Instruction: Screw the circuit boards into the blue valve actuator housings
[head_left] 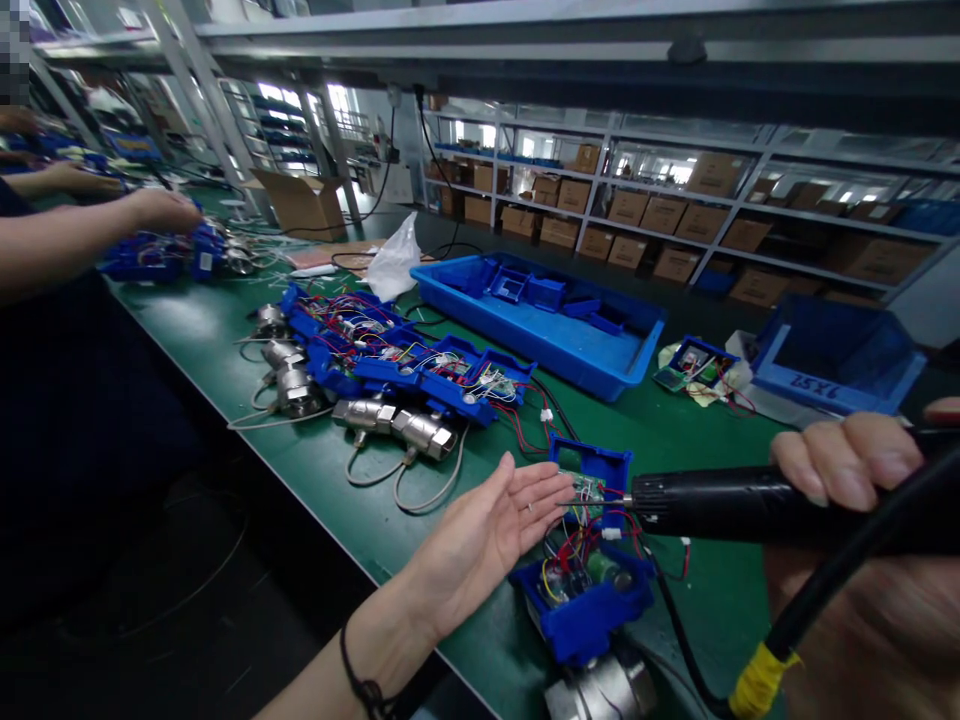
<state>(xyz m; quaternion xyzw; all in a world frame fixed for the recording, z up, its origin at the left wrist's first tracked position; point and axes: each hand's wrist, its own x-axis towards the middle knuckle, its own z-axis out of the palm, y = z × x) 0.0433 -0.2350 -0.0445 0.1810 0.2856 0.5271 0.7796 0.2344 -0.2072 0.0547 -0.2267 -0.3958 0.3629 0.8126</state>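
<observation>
Right hand point(847, 462) grips a black electric screwdriver point(720, 505). Left hand point(495, 525), open and flat, touches the open blue housing point(589, 600) at its 10 o'clock.

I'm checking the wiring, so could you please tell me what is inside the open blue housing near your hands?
The open blue housing holds red, yellow and white wires plus a small cylindrical part. A green circuit board sits in its raised lid. What lies beneath the wires is covered.

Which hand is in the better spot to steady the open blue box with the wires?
Probably the left. The left hand is open and empty, its fingertips right at the blue box. The right hand is wrapped around the black tool, whose tip points at the box.
</observation>
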